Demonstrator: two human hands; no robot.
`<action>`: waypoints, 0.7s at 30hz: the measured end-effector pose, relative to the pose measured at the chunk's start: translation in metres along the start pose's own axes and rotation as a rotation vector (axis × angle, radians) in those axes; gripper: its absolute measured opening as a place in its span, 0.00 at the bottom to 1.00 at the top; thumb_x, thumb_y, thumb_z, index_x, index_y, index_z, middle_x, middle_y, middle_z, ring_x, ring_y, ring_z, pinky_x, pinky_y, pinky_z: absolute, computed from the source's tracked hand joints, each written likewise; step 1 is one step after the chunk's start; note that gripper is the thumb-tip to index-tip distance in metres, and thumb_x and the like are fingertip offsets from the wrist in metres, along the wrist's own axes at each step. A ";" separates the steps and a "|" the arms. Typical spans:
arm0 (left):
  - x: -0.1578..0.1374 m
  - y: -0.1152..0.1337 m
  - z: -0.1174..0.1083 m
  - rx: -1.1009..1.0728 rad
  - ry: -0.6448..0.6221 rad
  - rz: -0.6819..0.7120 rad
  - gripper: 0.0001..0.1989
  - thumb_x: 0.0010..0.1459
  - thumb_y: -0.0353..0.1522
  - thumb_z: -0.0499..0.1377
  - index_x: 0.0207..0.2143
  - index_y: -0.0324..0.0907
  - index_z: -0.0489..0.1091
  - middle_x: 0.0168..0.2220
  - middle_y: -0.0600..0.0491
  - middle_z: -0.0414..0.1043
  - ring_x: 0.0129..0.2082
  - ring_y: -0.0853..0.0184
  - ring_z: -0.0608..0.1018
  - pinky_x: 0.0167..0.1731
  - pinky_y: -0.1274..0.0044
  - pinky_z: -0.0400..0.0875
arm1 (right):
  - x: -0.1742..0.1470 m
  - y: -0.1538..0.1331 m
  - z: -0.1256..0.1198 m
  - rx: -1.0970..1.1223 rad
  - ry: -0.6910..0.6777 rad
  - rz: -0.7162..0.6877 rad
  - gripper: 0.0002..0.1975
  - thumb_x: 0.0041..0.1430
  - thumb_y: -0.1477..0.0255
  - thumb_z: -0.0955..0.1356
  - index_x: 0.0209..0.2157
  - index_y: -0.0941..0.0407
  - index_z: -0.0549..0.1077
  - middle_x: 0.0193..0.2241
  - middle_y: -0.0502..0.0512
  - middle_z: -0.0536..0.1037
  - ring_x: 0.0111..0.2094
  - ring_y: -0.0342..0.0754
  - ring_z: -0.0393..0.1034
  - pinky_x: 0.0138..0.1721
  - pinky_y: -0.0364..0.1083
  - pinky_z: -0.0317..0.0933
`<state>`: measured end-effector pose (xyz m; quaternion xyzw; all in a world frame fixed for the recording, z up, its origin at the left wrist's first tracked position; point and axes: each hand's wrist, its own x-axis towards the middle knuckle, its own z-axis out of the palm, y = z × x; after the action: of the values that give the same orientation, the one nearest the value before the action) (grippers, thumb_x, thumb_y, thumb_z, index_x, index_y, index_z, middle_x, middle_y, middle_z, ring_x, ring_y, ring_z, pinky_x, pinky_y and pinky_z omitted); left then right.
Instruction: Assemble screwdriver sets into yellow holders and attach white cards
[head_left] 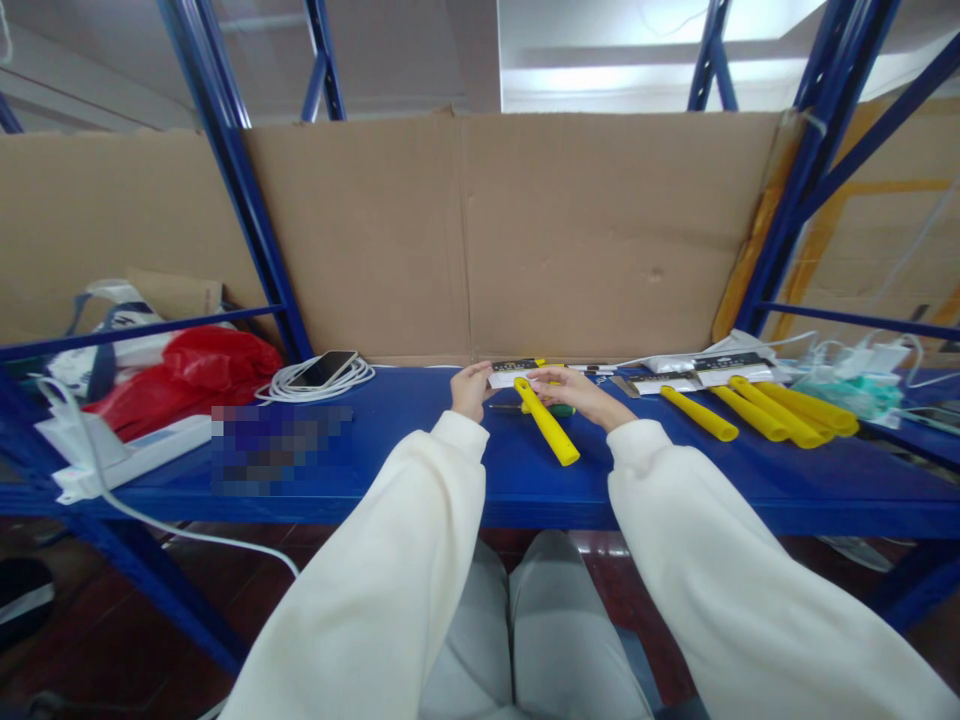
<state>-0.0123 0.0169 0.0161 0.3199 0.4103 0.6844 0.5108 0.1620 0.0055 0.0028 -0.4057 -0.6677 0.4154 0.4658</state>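
Both of my hands hold a yellow-handled scraper (547, 425) above the blue shelf top. Its wide head has a black and white cover, and its handle points down toward me. My left hand (471, 390) pinches the left end of the head. At the right side of the head, the fingers of my right hand (577, 393) are closed on it near the handle. Under the scraper lies a screwdriver (562, 410) with a green and black handle, partly hidden. Several more yellow-handled scrapers (701, 415) lie together to the right of my right hand.
A phone (328, 369) rests on a coiled white cable (289, 388) at the left. Beyond it are a red bag (202, 375) and a white power strip (150, 455). Cardboard (600, 230) walls the back between blue posts. A greenish plastic bag (855, 390) sits far right.
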 end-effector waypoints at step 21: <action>-0.005 0.002 -0.002 0.071 -0.174 -0.097 0.14 0.54 0.25 0.61 0.45 0.40 0.71 0.45 0.44 0.75 0.35 0.65 0.80 0.33 0.75 0.77 | -0.002 -0.029 -0.087 -0.712 0.188 0.068 0.20 0.50 0.82 0.68 0.46 0.58 0.77 0.29 0.53 0.80 0.23 0.44 0.72 0.33 0.42 0.67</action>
<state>-0.0132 0.0117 0.0170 0.3760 0.4034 0.6136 0.5652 0.2411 0.0094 0.0489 -0.6007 -0.7109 0.1334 0.3405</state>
